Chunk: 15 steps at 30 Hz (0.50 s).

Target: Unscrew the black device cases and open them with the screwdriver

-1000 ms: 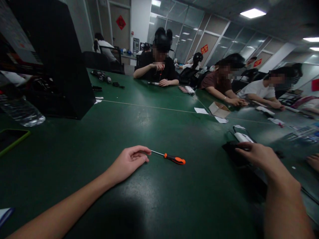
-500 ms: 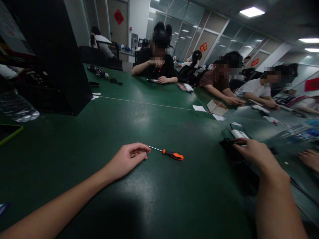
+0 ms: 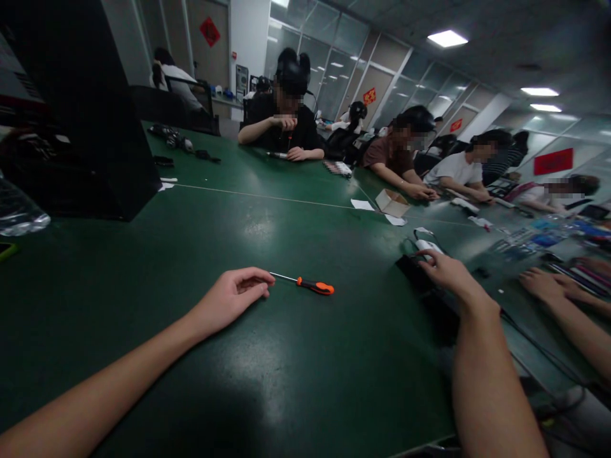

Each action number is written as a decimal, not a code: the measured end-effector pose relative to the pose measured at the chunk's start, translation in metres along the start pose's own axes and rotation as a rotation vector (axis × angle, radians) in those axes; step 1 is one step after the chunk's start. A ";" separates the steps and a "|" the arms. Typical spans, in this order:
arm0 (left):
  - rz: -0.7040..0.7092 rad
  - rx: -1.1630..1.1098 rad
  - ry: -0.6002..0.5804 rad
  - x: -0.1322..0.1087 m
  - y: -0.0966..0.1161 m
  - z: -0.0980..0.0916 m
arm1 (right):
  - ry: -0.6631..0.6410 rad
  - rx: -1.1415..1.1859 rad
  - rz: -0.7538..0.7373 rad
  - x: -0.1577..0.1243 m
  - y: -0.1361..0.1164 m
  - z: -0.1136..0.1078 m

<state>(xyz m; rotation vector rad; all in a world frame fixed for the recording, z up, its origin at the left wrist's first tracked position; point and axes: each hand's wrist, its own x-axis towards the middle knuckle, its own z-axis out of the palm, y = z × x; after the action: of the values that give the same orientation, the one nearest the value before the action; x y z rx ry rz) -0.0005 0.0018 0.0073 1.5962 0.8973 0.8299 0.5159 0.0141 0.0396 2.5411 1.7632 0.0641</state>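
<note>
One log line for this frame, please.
left hand: curled beside screwdriver tip | right hand: fingertips on black device | green table

**My hands and forearms, head view.** My left hand and my right hand are both bare, as are the wrists. My left forearm is bare along the whole stretch in view, slender and smooth, and widens toward the lower-left corner. My right forearm is bare too and looks much broader at the bottom edge, nearest the lens. The fingernails are too small and dim to make out.
</note>
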 end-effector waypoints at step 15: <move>-0.013 0.012 0.006 -0.001 0.000 -0.001 | 0.047 -0.029 -0.201 0.012 0.011 0.024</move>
<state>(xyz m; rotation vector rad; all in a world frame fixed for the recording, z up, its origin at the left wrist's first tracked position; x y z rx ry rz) -0.0022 0.0014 0.0070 1.5972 0.9170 0.8218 0.5322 0.0211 0.0160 2.3474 2.0082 0.1418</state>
